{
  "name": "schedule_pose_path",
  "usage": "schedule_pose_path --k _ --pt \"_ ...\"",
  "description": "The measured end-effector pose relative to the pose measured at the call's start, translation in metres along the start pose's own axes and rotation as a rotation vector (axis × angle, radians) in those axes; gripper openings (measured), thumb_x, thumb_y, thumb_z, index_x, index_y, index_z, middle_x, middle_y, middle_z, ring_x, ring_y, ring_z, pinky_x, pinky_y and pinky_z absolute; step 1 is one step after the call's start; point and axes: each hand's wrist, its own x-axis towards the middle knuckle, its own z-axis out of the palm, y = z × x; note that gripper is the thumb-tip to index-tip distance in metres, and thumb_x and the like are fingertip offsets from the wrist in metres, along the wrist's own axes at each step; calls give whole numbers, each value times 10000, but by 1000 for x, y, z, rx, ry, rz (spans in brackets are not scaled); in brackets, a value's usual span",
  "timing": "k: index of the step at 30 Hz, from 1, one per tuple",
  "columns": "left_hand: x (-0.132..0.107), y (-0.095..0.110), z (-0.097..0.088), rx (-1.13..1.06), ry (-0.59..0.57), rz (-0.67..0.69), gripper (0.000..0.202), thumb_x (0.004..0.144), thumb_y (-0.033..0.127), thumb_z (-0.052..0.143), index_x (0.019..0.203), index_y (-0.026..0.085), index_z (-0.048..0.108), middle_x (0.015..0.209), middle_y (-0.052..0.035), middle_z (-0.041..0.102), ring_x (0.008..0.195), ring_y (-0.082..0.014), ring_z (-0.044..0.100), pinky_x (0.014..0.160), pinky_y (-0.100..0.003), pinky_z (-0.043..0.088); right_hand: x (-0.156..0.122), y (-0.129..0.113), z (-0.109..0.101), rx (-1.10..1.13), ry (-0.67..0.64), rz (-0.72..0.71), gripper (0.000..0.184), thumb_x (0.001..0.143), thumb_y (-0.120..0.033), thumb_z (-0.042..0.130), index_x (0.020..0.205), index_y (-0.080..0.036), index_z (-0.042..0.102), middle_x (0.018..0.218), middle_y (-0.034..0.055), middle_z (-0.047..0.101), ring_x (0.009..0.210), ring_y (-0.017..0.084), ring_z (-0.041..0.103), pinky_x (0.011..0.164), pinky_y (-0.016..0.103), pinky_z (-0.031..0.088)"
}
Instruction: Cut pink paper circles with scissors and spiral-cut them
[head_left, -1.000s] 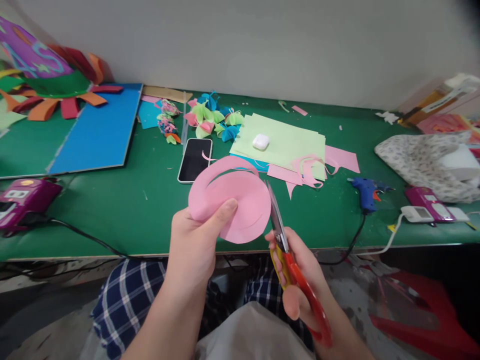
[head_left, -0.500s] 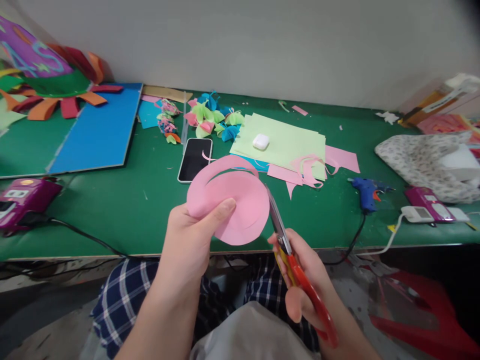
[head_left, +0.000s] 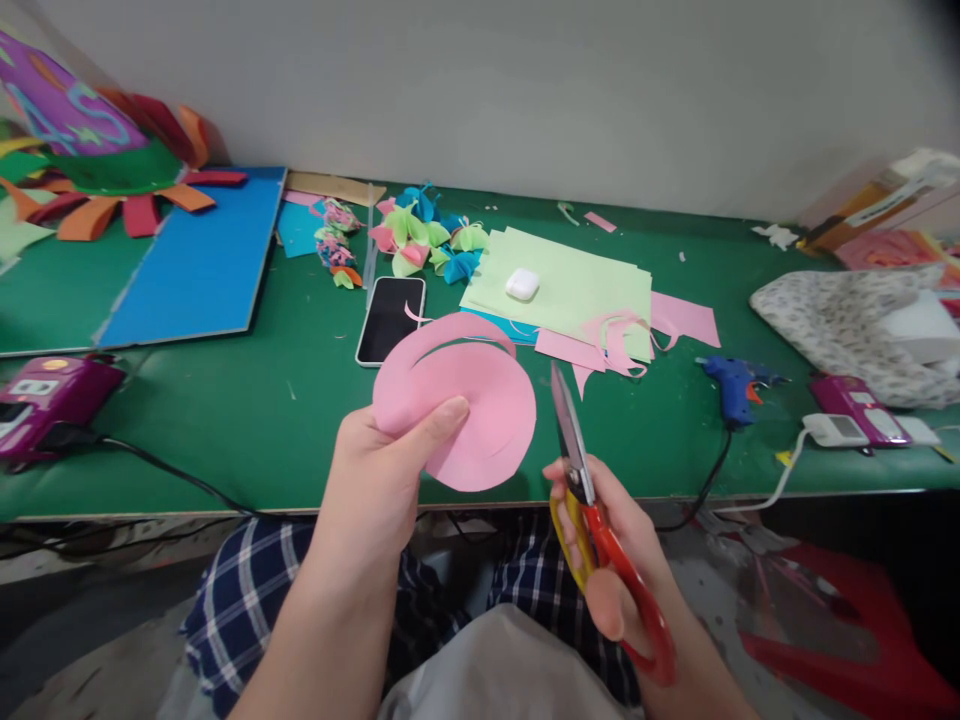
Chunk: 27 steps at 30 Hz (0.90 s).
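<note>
My left hand (head_left: pixel 390 450) pinches a pink paper spiral (head_left: pixel 487 430) between thumb and fingers, the thumb lying across its face. The outer strip of the spiral curls up along the top, with a thin tail over the phone's lower edge. In my right hand (head_left: pixel 615 530) is a pair of scissors (head_left: pixel 576 470) with red and yellow handles. Their blades point up and away from me, nearly together, a small gap to the right of the paper's edge.
Behind the paper lie a phone (head_left: pixel 391 320), folded paper flowers (head_left: pixel 420 235), light green sheets (head_left: pixel 570 270) bearing a white earbud case (head_left: pixel 522 284), and pink scraps (head_left: pixel 570 347). A blue glue gun (head_left: pixel 731 388) is at right. At left are a blue board (head_left: pixel 202 260) and purple power box (head_left: pixel 56 400).
The scissors have moved a little to the right, away from the paper's edge, and their blades look closer to upright. My left hand and the paper spiral have hardly moved.
</note>
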Motion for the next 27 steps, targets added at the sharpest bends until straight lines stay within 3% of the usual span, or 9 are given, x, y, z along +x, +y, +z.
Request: schedule_pose_path --k 2,4,7,9,14,19,27 --pt "-1 -4 2 -35 25 24 195 639 296 898 757 177 799 821 -62 796 785 -232 747 696 -305 620 4 2 5 161 5 85 642 782 -821 587 1150 -300 656 940 54 575 620 185 563 583 345 565" --pt "-3 -9 4 -77 40 61 195 658 297 895 783 177 805 853 -56 800 805 -217 746 710 -291 619 8 4 10 274 13 126 605 790 -765 643 1184 -306 647 992 69 582 711 216 626 718 402 605" --pt "-7 -16 8 -118 61 103 150 694 279 883 787 185 811 850 -42 798 793 -180 737 720 -253 610 11 8 18 319 -10 138 591 797 -715 681 1217 -302 635 1084 81 601 831 244 662 914 459 575" --pt "-9 -20 9 -129 72 115 112 712 261 876 779 197 813 833 -26 796 779 -154 729 728 -225 602 13 13 22 360 -46 160 570 817 -717 658 1201 -297 641 1100 75 601 802 222 654 938 467 567" --pt "-12 -23 10 -124 36 114 129 719 250 873 824 197 820 852 -33 801 778 -175 737 694 -238 607 16 23 27 388 -15 153 600 780 -743 675 1173 -292 647 1034 64 597 712 191 591 790 443 609" --pt "-12 -22 8 -90 26 123 133 720 245 865 833 192 818 872 -43 805 817 -211 747 718 -274 619 17 12 17 349 -82 233 486 891 -696 557 1110 -272 649 785 25 543 628 196 576 563 339 576" --pt "-14 -26 9 -41 74 135 172 718 286 862 857 197 813 880 -44 799 869 -241 749 796 -325 625 18 1 16 313 -66 286 450 949 -668 474 1031 -260 645 757 23 535 663 208 604 565 329 576"
